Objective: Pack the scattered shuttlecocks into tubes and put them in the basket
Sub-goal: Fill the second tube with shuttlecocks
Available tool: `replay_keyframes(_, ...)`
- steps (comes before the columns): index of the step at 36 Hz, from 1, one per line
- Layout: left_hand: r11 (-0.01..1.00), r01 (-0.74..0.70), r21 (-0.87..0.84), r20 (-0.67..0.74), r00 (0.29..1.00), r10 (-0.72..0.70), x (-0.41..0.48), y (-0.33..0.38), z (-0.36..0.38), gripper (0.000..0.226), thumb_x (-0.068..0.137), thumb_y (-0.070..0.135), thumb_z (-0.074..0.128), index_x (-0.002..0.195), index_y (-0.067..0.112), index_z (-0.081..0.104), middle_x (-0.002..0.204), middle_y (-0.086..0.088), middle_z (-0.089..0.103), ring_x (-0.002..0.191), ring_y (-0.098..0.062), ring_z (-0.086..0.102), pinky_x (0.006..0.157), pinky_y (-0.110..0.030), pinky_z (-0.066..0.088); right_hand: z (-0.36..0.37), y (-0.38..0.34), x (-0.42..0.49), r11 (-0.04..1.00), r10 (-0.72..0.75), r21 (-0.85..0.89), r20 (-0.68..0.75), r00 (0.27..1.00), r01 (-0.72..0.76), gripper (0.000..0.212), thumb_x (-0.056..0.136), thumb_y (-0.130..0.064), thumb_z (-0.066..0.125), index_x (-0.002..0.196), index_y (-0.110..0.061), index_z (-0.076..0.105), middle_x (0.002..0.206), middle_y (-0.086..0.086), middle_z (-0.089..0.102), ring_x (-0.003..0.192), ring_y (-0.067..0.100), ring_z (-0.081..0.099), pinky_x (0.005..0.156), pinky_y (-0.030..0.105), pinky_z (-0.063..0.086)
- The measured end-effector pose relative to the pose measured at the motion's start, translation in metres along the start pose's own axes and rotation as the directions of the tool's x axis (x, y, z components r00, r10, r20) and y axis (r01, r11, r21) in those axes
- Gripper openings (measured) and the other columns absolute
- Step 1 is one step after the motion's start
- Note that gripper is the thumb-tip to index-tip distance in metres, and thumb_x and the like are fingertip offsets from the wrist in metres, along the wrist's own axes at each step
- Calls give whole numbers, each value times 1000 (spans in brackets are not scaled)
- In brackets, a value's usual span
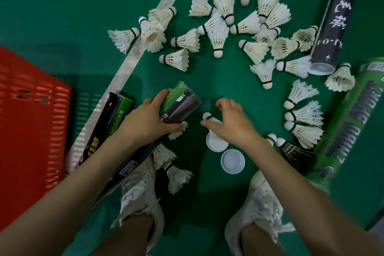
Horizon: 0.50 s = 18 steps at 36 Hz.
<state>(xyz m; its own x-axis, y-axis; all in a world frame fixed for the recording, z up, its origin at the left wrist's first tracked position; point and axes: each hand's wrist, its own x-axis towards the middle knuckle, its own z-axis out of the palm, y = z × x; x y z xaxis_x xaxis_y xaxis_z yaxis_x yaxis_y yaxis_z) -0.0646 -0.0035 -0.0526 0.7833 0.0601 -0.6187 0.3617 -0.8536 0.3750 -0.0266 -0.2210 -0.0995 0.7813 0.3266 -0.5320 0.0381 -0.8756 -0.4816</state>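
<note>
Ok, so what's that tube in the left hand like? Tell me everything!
The tube is long and round, dark with a green band and a white label, cardboard by the look. The left hand grips it near its top end, holding it tilted; the rest runs down under the forearm toward a white shoe. Its top faces the shuttlecock pinched in the right hand. Whether that end is open cannot be told.
</note>
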Motion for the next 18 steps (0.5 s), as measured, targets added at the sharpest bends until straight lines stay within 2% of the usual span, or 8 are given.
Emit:
replay_keyframes(2, 1000, 12, -2, 13, 1000, -12, -4, -2, 4, 104, 68, 67, 69, 149, 37, 13, 134, -8, 47, 114, -30, 53, 91, -39, 46, 9, 1, -3, 989, 62, -139, 91, 994, -49, 71, 83, -54, 62, 131, -10, 34, 132, 11, 42, 123, 28, 38, 98, 40, 40)
replay_keyframes(4, 1000, 13, 12, 29, 999, -14, -7, -3, 8, 103, 68, 67, 69, 149, 37, 13, 133, -9, 47, 114, -31, 54, 92, -40, 47, 18, 1, -2, 976, 110, -199, 121, 987, -84, 67, 84, -48, 63, 129, -9, 32, 132, 13, 42, 121, 31, 42, 92, 40, 41)
replay_keyframes(7, 999, 0, 36, 43, 999, -2, -10, -1, 12, 101, 69, 67, 69, 148, 38, 12, 135, -8, 47, 113, -31, 56, 93, -42, 48, 25, 1, 1, 983, 119, -151, 81, 990, -106, 53, 85, -32, 66, 120, -7, 35, 126, 15, 45, 112, 33, 48, 78, 34, 38)
replay_keyframes(12, 997, -16, 78, 69, 998, 11, -10, 4, 14, 100, 71, 68, 68, 148, 39, 11, 137, -7, 45, 113, -32, 56, 93, -43, 49, 10, 5, 5, 962, 174, 235, -119, 978, -142, 38, 82, -22, 65, 111, -8, 44, 109, 10, 46, 95, 28, 50, 70, 30, 34)
replay_keyframes(14, 997, -21, 77, 75, 997, 15, -8, 6, 14, 100, 71, 67, 68, 148, 40, 11, 136, -7, 45, 112, -32, 56, 93, -44, 49, 1, 7, 6, 903, 206, 414, -184, 961, -115, 30, 85, -21, 61, 110, -12, 49, 109, 6, 45, 86, 17, 49, 65, 25, 34)
replay_keyframes(16, 996, -25, 81, 76, 997, 19, -6, 9, 15, 100, 71, 67, 68, 148, 40, 11, 135, -7, 46, 113, -32, 56, 94, -43, 48, -7, 8, 5, 821, 240, 565, -205, 949, -86, 22, 88, -21, 56, 110, -17, 52, 112, 4, 44, 79, 7, 48, 58, 13, 36)
replay_keyframes(18, 996, -32, 85, 80, 996, 25, -3, 12, 17, 100, 70, 67, 68, 148, 41, 11, 136, -7, 46, 114, -32, 55, 95, -43, 48, -14, 10, 4, 735, 257, 676, -205, 945, -53, 16, 90, -19, 51, 106, -21, 53, 110, 4, 47, 77, 6, 49, 57, 9, 37)
